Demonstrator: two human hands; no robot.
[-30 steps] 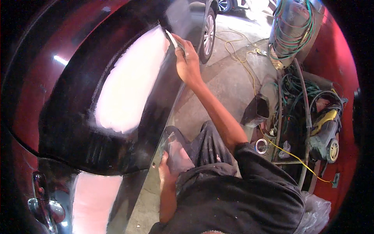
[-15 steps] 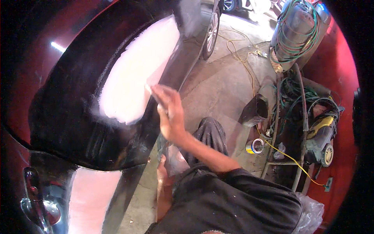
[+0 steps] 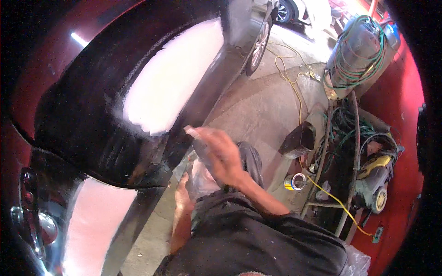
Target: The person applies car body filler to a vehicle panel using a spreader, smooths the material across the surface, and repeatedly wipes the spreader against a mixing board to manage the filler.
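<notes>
My right hand (image 3: 223,156), blurred by motion, grips a flat putty spreader (image 3: 192,132) just below the large white-pink filler patch (image 3: 172,76) on the dark car door (image 3: 87,115). The spreader's tip is smeared pale. Beneath it, my left hand (image 3: 183,195) holds a flat grey putty board (image 3: 200,177) with pink putty on it, low beside the door's edge and partly hidden by my right hand. A second, pink filler patch (image 3: 99,221) lies on the lower-left panel, near a chrome door handle (image 3: 43,225).
At right stand a metal tank (image 3: 350,55) with green hoses, a frame holding a yellow-black machine (image 3: 373,184), a dark container (image 3: 297,140) and an open can (image 3: 294,181). Yellow cords (image 3: 287,64) cross the floor. A white car (image 3: 299,14) is at the back, a red surface (image 3: 405,115) far right.
My right hand has moved down from the upper edge of the large patch, past its lower part, to just above the board in my left hand. The view has shifted slightly.
</notes>
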